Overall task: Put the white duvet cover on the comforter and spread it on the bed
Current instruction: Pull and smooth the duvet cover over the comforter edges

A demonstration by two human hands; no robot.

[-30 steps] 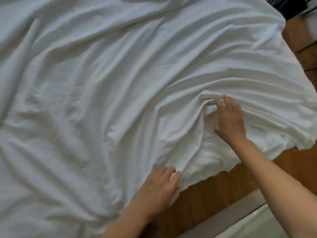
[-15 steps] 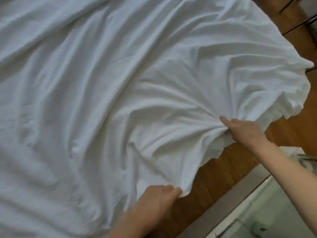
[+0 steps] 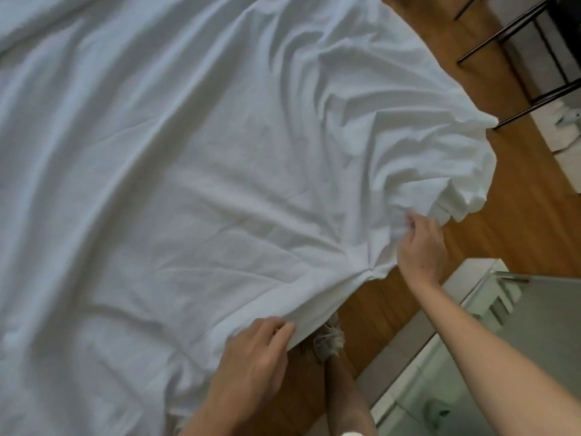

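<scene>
Duvet cover point(image 3: 195, 171), white and creased, lies spread across nearly the whole bed, its near edge hanging over the bed's near side above the wooden floor point(image 3: 515, 234). Long folds run from the far left toward the near right corner, which suggests the cloth is being drawn that way to take up slack.

At the near edge, the left hand point(image 3: 254, 363) has its fingers curled over the hem, clamped on the fabric, probably to anchor that stretch while the other side is worked. Just beside it a leg and a frayed hem of the person's clothing point(image 3: 330, 341) show below the cover.

Further right, the right hand point(image 3: 421, 250) reaches up to the bunched corner of the cover point(image 3: 456, 199), fingertips in the gathers; motion blur makes it hard to say whether they pinch the cloth or only touch it. Whether the comforter is already inside cannot be told.

Dark metal legs point(image 3: 515, 26) stand on the floor beyond the far right corner.
</scene>
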